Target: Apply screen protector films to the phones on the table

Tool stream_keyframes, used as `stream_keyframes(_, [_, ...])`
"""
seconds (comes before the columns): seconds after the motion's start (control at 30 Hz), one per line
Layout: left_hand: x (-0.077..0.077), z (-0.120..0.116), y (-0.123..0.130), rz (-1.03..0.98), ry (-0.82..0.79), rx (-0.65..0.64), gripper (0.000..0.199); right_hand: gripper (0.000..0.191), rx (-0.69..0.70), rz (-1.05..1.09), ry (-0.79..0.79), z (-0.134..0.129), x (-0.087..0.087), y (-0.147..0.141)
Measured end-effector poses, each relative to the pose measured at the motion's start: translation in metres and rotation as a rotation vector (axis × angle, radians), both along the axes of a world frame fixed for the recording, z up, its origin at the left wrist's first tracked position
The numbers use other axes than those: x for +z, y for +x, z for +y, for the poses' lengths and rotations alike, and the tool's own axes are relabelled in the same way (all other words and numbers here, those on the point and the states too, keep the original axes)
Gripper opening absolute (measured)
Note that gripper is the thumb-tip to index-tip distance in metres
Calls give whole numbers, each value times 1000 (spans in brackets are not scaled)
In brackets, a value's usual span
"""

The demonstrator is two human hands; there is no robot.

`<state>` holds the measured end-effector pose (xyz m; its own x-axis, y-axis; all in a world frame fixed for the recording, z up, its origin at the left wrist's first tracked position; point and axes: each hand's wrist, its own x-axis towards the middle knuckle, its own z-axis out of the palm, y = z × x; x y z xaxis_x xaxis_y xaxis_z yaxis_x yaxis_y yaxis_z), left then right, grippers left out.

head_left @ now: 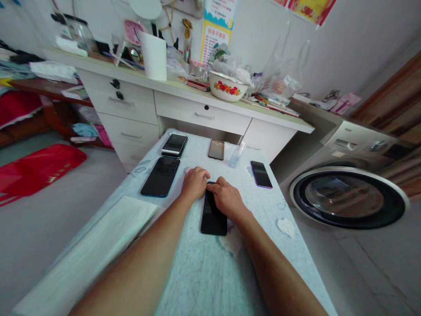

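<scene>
A black smartphone [213, 216] lies screen up on the cloth-covered table [194, 272]. My right hand [227, 198] rests over its upper right part, fingers curled and pressed together at the top edge. Just beyond the top left corner is my left hand [195, 183], its fingers bent and closed; what they hold, if anything, is hidden. A small pinkish thing [187, 170] peeks out beside the left hand. Further left lies a larger dark phone [160, 177], with a stack of phones [175, 144] behind it.
Behind my hands are a brownish phone case [216, 149] and a clear spray bottle [237, 155]. Another phone [261, 174] lies near the right edge. A folded pale cloth [88, 259] covers the left side. A drawer desk [200, 112] and washing machine [348, 175] stand beyond.
</scene>
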<state>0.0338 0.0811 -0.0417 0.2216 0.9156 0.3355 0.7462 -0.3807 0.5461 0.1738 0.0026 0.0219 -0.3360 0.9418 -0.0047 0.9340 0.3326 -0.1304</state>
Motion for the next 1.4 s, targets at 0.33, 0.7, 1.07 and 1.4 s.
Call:
stream_keyframes(0.33, [5, -3, -1, -8, -14, -5, 23, 40, -15, -24, 21, 11, -4, 2])
stream_keyframes(0.7, [4, -3, 0, 7, -13, -1, 22, 38, -78, 1, 4, 16, -7, 9])
stream_keyframes(1.07, [9, -4, 3, 47, -5, 29, 21, 35, -115, 0, 23, 12, -7, 13])
stream_keyframes(1.4, [16, -5, 7, 78, -40, 67, 22, 35, -38, 42, 22, 18, -7, 1])
